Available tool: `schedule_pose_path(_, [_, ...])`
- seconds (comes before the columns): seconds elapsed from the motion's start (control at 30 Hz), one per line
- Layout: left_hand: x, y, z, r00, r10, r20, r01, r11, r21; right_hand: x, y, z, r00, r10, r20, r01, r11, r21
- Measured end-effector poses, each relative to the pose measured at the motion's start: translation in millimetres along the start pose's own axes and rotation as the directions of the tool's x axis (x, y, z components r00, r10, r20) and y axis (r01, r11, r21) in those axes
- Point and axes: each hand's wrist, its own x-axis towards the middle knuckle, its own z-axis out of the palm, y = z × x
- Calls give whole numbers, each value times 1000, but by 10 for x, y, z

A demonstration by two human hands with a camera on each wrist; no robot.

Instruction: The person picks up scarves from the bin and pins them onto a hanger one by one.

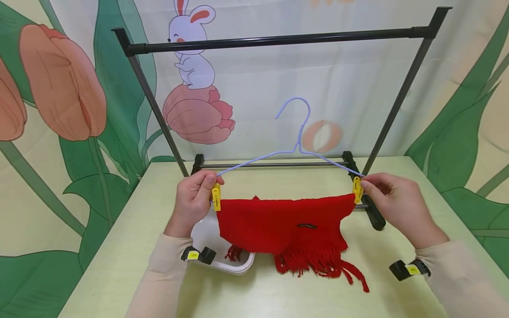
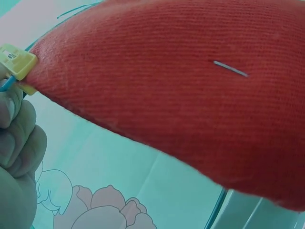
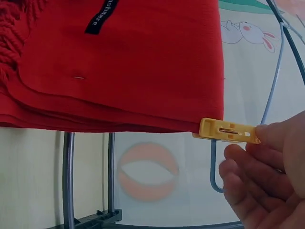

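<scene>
A red fringed scarf (image 1: 278, 221) hangs folded from a light purple-blue wire hanger (image 1: 258, 158). Its upper left corner is clipped by a yellow clothespin (image 1: 216, 197), its upper right corner by another yellow clothespin (image 1: 357, 190). My left hand (image 1: 192, 201) grips the hanger's left end beside the first clip, with curled fingers (image 2: 21, 143) below it in the left wrist view. At the other end, my right hand (image 1: 397, 205) pinches the handle end of the right clothespin (image 3: 228, 131) between thumb and fingers. A black label (image 3: 101, 16) shows on the scarf.
A black garment rack (image 1: 278, 40) stands on the pale table (image 1: 131, 265) behind the hanger, its top bar above the hook. Under the scarf's left side sits a white basin (image 1: 242, 264), partly covered. A printed curtain (image 1: 254, 88) hangs behind.
</scene>
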Motion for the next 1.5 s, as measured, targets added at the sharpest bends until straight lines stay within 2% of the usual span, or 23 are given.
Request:
schedule_pose_path(0.17, [-4, 6, -17, 1000, -9, -8, 9, 1000, 14, -3, 3, -72, 998, -20, -54, 18, 999, -30])
schedule_pose_path(0.27, [-2, 11, -31, 1000, -14, -15, 14, 1000, 19, 15, 76, -156, 993, -76, -88, 72, 996, -49])
schedule_pose_path(0.33, [7, 15, -41, 1000, -2, -14, 2, 1000, 18, 43, 142, -213, 990, -126, -60, 122, 990, -66])
schedule_pose_path(0.4, [20, 18, -51, 1000, 20, -8, -20, 1000, 14, 72, 204, -258, 984, -176, 19, 177, 981, -81])
schedule_pose_path(0.5, [56, 15, -52, 998, 63, 4, -63, 998, 10, 91, 280, -297, 961, -227, 155, 235, 971, -32])
schedule_pose_path(0.57, [82, 14, -56, 997, 82, 10, -82, 997, 11, 89, 310, -298, 946, -254, 199, 256, 967, 19])
schedule_pose_path(0.67, [146, 9, -41, 995, 91, 29, -91, 996, 4, 60, 352, -312, 939, -268, 215, 241, 960, 146])
schedule_pose_path(0.77, [216, 3, -23, 996, 63, 56, -63, 998, 0, 29, 381, -325, 937, -276, 212, 221, 942, 253])
schedule_pose_path(0.83, [256, -7, -25, 997, 32, 69, -32, 999, 12, 19, 385, -302, 934, -305, 187, 253, 932, 258])
schedule_pose_path(0.97, [293, -43, -77, 995, -27, 94, 22, 998, 56, 7, 339, -189, 934, -348, 80, 335, 932, 139])
schedule_pose_path(1.03, [305, -79, -108, 992, -51, 119, 44, 997, 66, -17, 315, -129, 939, -344, 15, 341, 935, 102])
schedule_pose_path(1.1, [322, -114, -134, 984, -84, 156, 74, 995, 73, -55, 293, -85, 944, -328, -42, 331, 938, 108])
schedule_pose_path(1.2, [348, -159, -192, 964, -172, 203, 158, 984, 80, -124, 251, -36, 945, -307, -115, 323, 933, 158])
schedule_pose_path(1.27, [379, -192, -238, 951, -232, 206, 213, 971, 110, -163, 218, -28, 936, -311, -164, 338, 925, 176])
schedule_pose_path(1.33, [413, -241, -297, 947, -282, 154, 258, 953, 162, -185, 186, -38, 921, -328, -212, 364, 917, 163])
schedule_pose_path(1.4, [454, -318, -368, 950, -311, 37, 295, 928, 230, -191, 164, -53, 900, -351, -259, 392, 911, 127])
schedule_pose_path(1.43, [472, -363, -409, 946, -322, -42, 321, 908, 268, -190, 156, -63, 889, -363, -278, 403, 909, 104])
schedule_pose_path(1.5, [505, -472, -501, 919, -336, -204, 387, 864, 321, -190, 147, -88, 875, -372, -309, 409, 910, 62])
